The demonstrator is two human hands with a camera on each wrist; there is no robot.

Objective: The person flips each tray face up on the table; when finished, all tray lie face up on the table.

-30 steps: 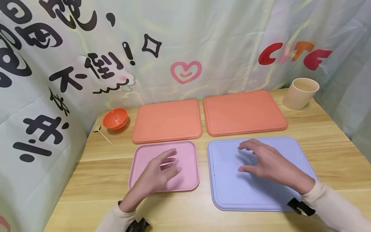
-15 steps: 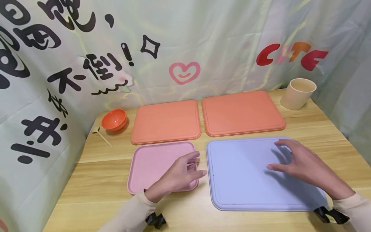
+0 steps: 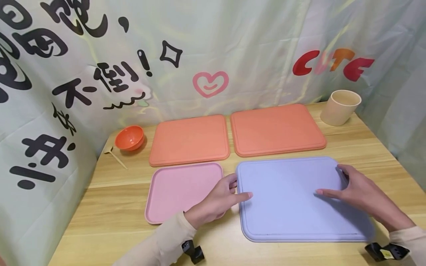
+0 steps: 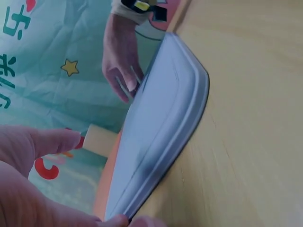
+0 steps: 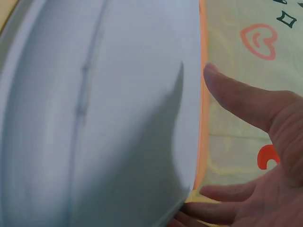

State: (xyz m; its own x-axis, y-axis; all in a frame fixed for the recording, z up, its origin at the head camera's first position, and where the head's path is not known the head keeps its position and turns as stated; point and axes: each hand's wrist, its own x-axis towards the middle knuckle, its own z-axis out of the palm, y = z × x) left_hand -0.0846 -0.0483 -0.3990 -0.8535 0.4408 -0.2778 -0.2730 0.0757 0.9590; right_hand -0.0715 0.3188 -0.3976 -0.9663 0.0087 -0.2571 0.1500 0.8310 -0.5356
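Observation:
A blue rectangular board (image 3: 286, 207) with rounded corners lies on the table at front right. My left hand (image 3: 216, 203) is at its left edge, fingertips touching the rim and thumb held above the top face. At the right edge, my right hand (image 3: 364, 192) has its fingers by the rim. In the right wrist view the right thumb (image 5: 246, 97) stays apart from the board (image 5: 137, 94), whose face carries the hand's shadow. Both hands are spread in a loose C. The left wrist view shows the near rim of the board (image 4: 161, 109) low over the table.
A pink tray (image 3: 183, 190) lies just left, partly under my left forearm's side. Two orange boards (image 3: 189, 140) lie behind. An orange bowl (image 3: 129, 137) and a small spoon (image 3: 116, 159) sit at back left, a beige cup (image 3: 341, 108) at back right. Printed cloth hangs behind.
My left hand has moved right from over the pink tray to the blue board's left edge. My right hand has moved right, from over the board to its right edge.

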